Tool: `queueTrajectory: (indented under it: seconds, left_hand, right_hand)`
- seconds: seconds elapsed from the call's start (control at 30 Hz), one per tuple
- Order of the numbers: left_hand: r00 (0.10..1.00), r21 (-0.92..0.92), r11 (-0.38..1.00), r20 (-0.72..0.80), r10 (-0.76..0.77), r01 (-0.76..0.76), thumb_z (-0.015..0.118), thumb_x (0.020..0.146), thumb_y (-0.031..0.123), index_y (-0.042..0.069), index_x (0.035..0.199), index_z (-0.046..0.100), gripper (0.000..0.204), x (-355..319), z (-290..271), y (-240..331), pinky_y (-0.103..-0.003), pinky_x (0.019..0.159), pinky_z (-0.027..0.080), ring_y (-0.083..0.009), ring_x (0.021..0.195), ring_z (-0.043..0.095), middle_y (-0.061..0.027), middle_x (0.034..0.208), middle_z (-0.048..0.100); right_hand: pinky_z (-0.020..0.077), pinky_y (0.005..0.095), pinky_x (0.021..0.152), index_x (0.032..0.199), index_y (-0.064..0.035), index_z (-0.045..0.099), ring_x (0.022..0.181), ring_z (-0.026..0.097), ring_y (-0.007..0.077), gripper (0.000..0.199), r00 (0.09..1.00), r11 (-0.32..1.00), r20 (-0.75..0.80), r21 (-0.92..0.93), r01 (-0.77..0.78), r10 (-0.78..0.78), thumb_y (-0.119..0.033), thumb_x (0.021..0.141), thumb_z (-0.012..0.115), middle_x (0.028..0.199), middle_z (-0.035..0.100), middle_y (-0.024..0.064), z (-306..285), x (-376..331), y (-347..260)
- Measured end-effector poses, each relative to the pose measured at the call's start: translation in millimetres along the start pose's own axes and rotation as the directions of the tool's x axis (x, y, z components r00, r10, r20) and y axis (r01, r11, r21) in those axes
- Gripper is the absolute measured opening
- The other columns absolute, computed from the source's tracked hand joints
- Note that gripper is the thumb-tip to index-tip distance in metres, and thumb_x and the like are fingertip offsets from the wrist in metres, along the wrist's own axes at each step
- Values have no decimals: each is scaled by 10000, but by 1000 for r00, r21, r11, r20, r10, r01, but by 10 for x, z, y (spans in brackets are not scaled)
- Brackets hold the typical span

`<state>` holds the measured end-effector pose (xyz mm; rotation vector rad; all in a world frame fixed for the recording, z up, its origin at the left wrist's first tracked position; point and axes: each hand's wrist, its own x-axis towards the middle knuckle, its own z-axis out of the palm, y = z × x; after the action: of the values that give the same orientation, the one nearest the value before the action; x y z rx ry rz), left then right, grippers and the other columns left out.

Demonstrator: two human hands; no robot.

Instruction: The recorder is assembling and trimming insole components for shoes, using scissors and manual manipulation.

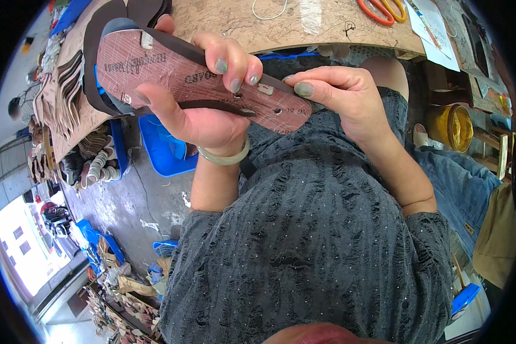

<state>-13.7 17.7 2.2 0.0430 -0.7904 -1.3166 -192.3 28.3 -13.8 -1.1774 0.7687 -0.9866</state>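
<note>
My left hand (pixel 209 125) grips a long, sole-shaped reddish-brown insole board (pixel 155 74), thumb on its face and fingers wrapped over its far side. Printing, scratches and small holes mark the board. A dark strip (pixel 275 85) runs along its far edge, and grey-blue material (pixel 119 25) shows at the wide end. At the narrow right end, my right hand (pixel 350 102) pinches the edge where the dark strip lies, thumb and forefinger together. Behind the board's wide end are dark sole-shaped pieces (pixel 100 35), partly covered by it.
A wooden table (pixel 338 28) spans the far side, with orange-handled scissors (pixel 379 12), paper (pixel 441 54) and a white cord loop. Tan sole-shaped pieces (pixel 63 94) lie stacked at left. Below are a blue bin (pixel 169 163) and, at right, a yellow bucket (pixel 448 127) and denim cloth (pixel 467 183).
</note>
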Motion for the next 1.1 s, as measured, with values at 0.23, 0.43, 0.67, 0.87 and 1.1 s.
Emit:
queueTrajectory:
  seconds: [0.23,0.43,0.67,0.87,1.1]
  left_hand:
    - [1000,112,994,22,12,-15,493,837,669,167,1337,377,718,-15,-9,-1,-299,590,361,-128,635,400,-18,814,406]
    - [995,206,977,89,38,-55,473,787,747,176,1348,358,809,-45,-15,-52,-313,598,378,-144,627,411,-31,779,425]
    - [959,445,892,-279,54,79,483,817,693,107,1318,387,777,-300,65,-355,-306,631,389,-133,706,434,-17,778,436]
    - [990,130,991,-143,-11,30,498,870,593,86,1268,402,651,-210,-97,-213,-306,621,398,-129,642,404,-9,739,415]
    - [992,191,981,-118,53,-30,489,863,609,105,1293,392,670,-187,-10,-205,-308,615,401,-131,631,406,-11,730,419]
  right_hand:
    - [496,226,740,991,3,704,800,619,87,185,1000,999,-17,-43,-23,22,-111,854,655,885,700,64,12,-31,-35]
    - [495,224,712,973,14,699,773,609,75,184,993,990,28,-90,-110,113,-119,852,659,829,687,46,-12,24,-47]
    - [476,202,678,954,33,690,762,594,58,194,986,985,108,-133,-111,126,-129,850,665,831,677,36,-105,187,75]
    - [483,205,701,987,18,697,769,597,62,198,991,990,62,65,-122,118,-119,850,660,858,686,31,-87,139,4]
    - [493,212,721,975,-5,711,785,615,77,184,998,998,-35,-24,-55,54,-125,839,679,855,698,45,12,33,31]
